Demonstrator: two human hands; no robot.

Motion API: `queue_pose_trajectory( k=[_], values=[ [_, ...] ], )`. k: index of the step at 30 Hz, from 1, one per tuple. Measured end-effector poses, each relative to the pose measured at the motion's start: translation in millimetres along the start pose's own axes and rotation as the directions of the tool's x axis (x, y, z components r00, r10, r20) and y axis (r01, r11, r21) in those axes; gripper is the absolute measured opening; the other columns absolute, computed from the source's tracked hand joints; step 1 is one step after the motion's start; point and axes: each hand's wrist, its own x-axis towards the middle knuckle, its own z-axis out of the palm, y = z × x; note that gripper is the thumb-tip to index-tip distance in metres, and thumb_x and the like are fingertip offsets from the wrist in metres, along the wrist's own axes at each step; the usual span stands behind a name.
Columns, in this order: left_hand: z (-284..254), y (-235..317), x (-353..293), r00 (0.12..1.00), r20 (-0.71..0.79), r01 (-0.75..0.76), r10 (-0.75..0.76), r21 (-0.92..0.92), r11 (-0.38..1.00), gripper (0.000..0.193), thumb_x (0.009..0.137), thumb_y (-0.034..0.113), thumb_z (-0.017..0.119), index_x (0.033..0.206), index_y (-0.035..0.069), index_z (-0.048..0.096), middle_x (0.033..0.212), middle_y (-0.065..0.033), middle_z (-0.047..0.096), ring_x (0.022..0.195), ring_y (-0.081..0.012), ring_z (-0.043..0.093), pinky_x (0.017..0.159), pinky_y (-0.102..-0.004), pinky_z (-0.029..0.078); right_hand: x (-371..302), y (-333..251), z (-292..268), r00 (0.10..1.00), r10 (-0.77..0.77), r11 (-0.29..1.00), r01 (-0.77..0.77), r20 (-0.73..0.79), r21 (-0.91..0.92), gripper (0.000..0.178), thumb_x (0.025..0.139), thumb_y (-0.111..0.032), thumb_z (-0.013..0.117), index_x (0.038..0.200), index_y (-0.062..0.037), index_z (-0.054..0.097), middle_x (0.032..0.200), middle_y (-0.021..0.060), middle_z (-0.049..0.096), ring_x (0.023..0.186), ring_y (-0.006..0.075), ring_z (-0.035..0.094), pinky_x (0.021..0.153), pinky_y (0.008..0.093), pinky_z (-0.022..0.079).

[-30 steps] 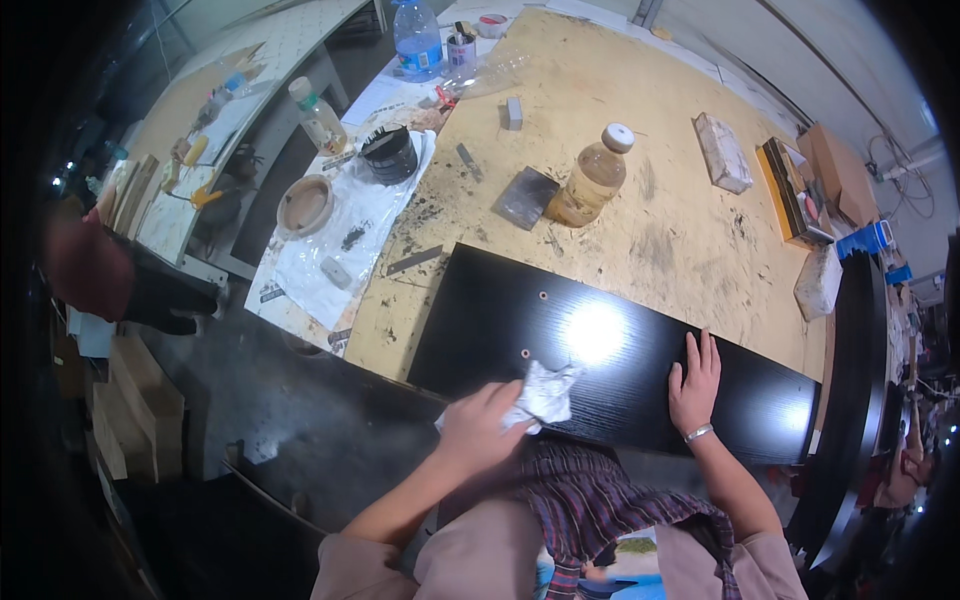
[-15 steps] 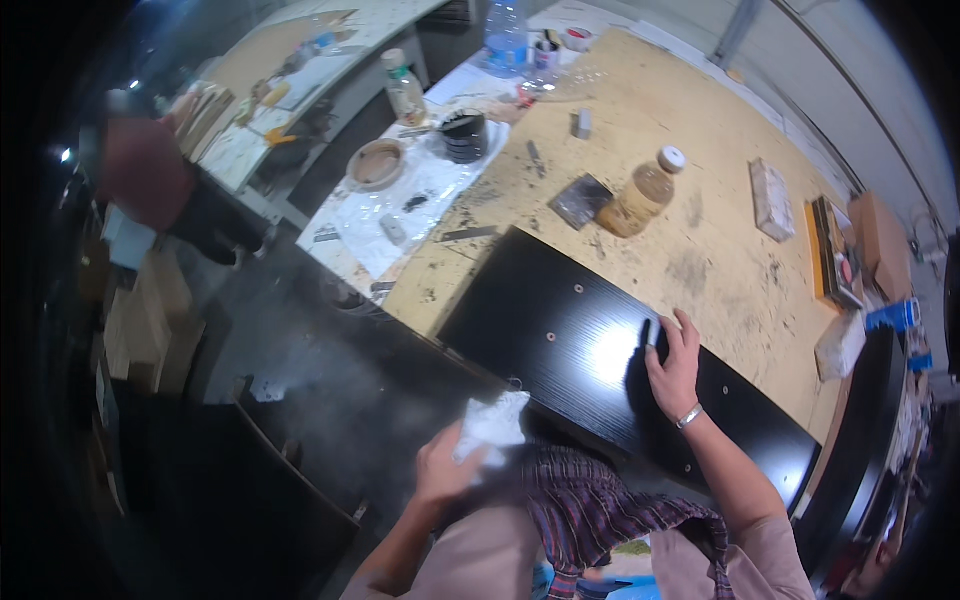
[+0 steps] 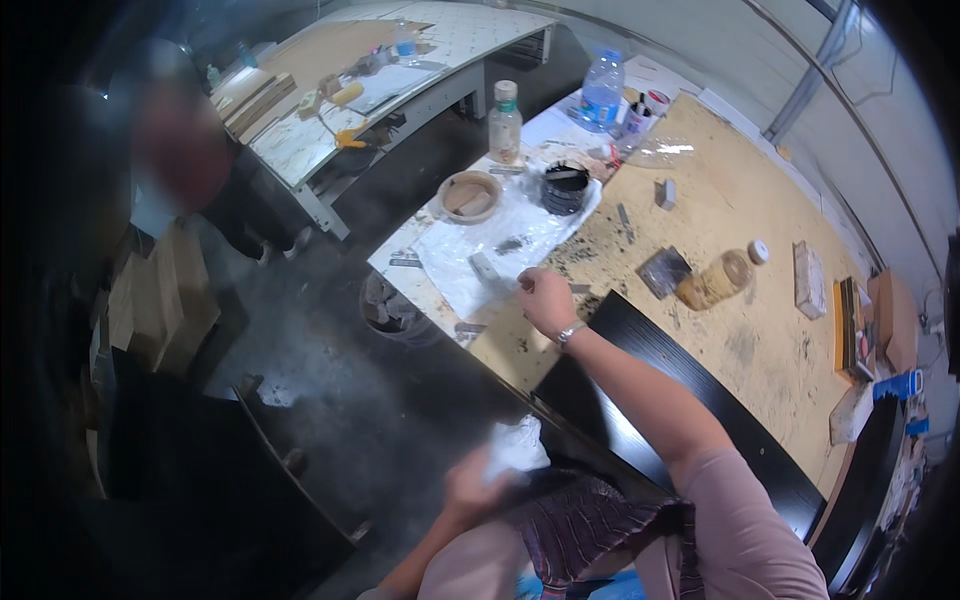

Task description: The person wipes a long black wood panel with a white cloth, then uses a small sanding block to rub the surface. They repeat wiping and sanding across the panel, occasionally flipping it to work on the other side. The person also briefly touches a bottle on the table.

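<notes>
A crumpled white cloth (image 3: 519, 446) is in my left hand (image 3: 474, 490), held low at the front edge of the bench; motion blurs its fingers. My right hand (image 3: 547, 302) is stretched forward over the bench, with its fingers curled together. Whatever they may hold is hidden. Just left of it lies a small grey block (image 3: 484, 266) on a white plastic sheet (image 3: 450, 250). A black wood-grain board (image 3: 660, 390) with small round holes lies beneath my right forearm. Behind the right wrist, the end of a flat scraper (image 3: 580, 289) shows.
A black-smeared tub (image 3: 565, 188), a round tan dish (image 3: 470, 197) and a clear bottle (image 3: 505, 125) stand on the sheet's side. Farther right are a dark square pad (image 3: 663, 272) and an amber-liquid bottle (image 3: 716, 281). Another person (image 3: 185, 150) stands at left. A bin (image 3: 390, 310) sits below the bench.
My right hand has left the black board and reached forward and left to the sheet's edge. The left hand keeps the cloth. The view has shifted left.
</notes>
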Motion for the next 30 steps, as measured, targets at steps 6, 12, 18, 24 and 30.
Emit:
queue_pose_trajectory(
  k=[6, 12, 18, 24, 30],
  values=[
    [-28.7, -38.8, 0.2, 0.995, -0.102, 0.014, -0.020, -0.054, 0.998, 0.045, 0.080, 0.009, 0.079, 0.122, 0.000, 0.069, 0.108, -0.0181, 0.074, 0.099, -0.0295, 0.074, 0.087, -0.0367, 0.056, 42.3, -24.7, 54.7, 1.000, -0.006, 0.961, 0.003, -0.009, -0.278, 0.033, 0.078, -0.025, 0.075, 0.100, -0.0003, 0.077, 0.091, 0.0219, 0.074, 0.084, 0.0366, 0.072, 0.082, 0.0444, 0.058],
    [-48.6, -44.7, 17.0, 0.991, -0.065, 0.105, -0.114, -0.127, 0.986, 0.045, 0.082, 0.015, 0.078, 0.125, 0.004, 0.070, 0.110, -0.0199, 0.074, 0.101, -0.0333, 0.074, 0.088, -0.0402, 0.057, 48.4, -26.9, 62.0, 0.986, 0.162, 0.983, -0.158, 0.029, -0.092, 0.029, 0.080, -0.024, 0.076, 0.095, 0.0008, 0.076, 0.094, 0.0157, 0.075, 0.083, 0.0311, 0.071, 0.079, 0.0406, 0.058],
    [-51.8, -48.7, 47.2, 0.993, 0.050, 0.113, -0.108, -0.105, 0.988, 0.045, 0.083, 0.017, 0.078, 0.125, 0.003, 0.068, 0.109, -0.0202, 0.074, 0.099, -0.0332, 0.073, 0.087, -0.0405, 0.056, 20.7, -28.3, -10.1, 0.805, 0.309, 0.103, -0.559, 0.507, 0.823, 0.013, 0.096, -0.015, 0.062, 0.100, -0.0036, 0.066, 0.096, 0.0068, 0.067, 0.081, 0.0218, 0.062, 0.074, 0.0373, 0.053],
    [-65.3, -43.5, 72.2, 0.978, 0.033, 0.206, -0.206, -0.326, 0.923, 0.037, 0.088, 0.007, 0.072, 0.123, -0.003, 0.065, 0.102, -0.0107, 0.074, 0.091, -0.0131, 0.065, 0.084, -0.0304, 0.054, -49.4, -10.4, -96.7, 0.892, 0.391, 0.479, -0.407, 0.226, 0.777, 0.017, 0.091, -0.009, 0.068, 0.104, 0.0013, 0.074, 0.092, 0.0034, 0.072, 0.076, 0.0126, 0.062, 0.072, 0.0301, 0.051],
    [-75.7, -44.9, 104.2, 0.968, -0.007, 0.229, -0.249, -0.373, 0.899, 0.036, 0.092, 0.003, 0.069, 0.126, -0.005, 0.062, 0.110, -0.0078, 0.070, 0.097, -0.0110, 0.061, 0.090, -0.0281, 0.050, -130.9, -15.0, -115.3, 0.998, -0.060, 0.995, 0.062, 0.031, -0.074, 0.031, 0.074, 0.001, 0.072, 0.105, -0.0012, 0.072, 0.097, 0.0088, 0.065, 0.081, 0.0200, 0.064, 0.073, 0.0313, 0.053]
  ],
)
